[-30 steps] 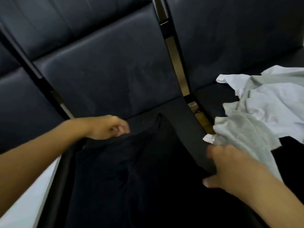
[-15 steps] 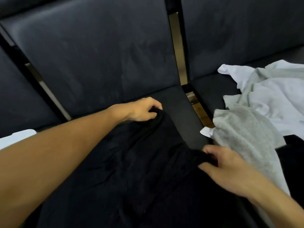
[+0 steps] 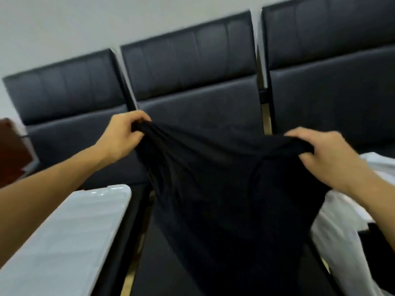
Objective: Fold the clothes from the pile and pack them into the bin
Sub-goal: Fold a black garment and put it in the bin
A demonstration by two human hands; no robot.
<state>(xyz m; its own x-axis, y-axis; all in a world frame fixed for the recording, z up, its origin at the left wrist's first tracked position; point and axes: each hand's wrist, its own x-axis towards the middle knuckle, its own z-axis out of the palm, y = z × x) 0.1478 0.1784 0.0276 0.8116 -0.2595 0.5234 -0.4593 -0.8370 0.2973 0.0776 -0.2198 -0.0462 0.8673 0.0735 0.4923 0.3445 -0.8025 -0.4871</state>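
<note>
A black garment hangs in the air in front of me, stretched between both hands above the middle seat. My left hand pinches its upper left edge. My right hand grips its upper right edge. The cloth drapes down and hides the seat below it. A pile of white and grey clothes lies on the seat to the right, partly hidden by my right arm. A white bin sits at the lower left, its top surface showing.
A row of three dark padded chairs stands against a pale wall. A reddish-brown object shows at the left edge. The frame is blurred by head motion.
Both hands have lifted the black garment off the seat and spread it out in the air. The view has tilted up, so the chair backs and wall now show.
</note>
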